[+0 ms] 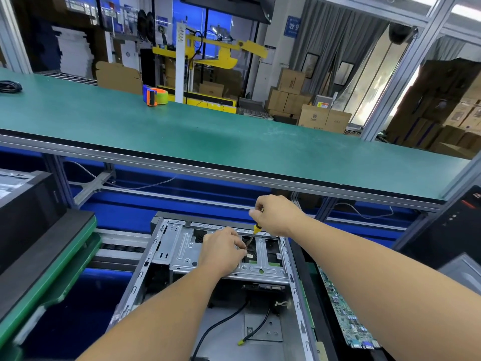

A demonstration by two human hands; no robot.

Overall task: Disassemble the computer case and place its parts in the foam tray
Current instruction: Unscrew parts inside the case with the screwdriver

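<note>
Open grey sheet-metal computer case (pixel 166 259) at 6 o'clock, containing a silver drive cage (pixel 187 252) and loose black cables (pixel 221 324). Right hand (pixel 276 214) grips a yellow-handled screwdriver (pixel 256 228); left hand (pixel 223 250) pinches its shaft over the cage. Green circuit board (pixel 343 311) lies at 4 o'clock.

Left hand (pixel 223 250) hides the screwdriver (pixel 253 233) tip; circuit board (pixel 343 311) blurred.

The screwdriver (pixel 256 228) in my right hand (pixel 277 214) has a yellow and black handle, and the computer case (pixel 182 246) under my left hand (pixel 223 250) is bare silver-grey metal with black cables (pixel 226 319) near me, one tipped with a yellow-green plug. The far bench top (pixel 182 126) is plain green, carrying an orange, blue and lime-green tape dispenser (pixel 154 95). To the right lies a green circuit board (pixel 341 311) speckled with small parts and blue connectors.
</note>
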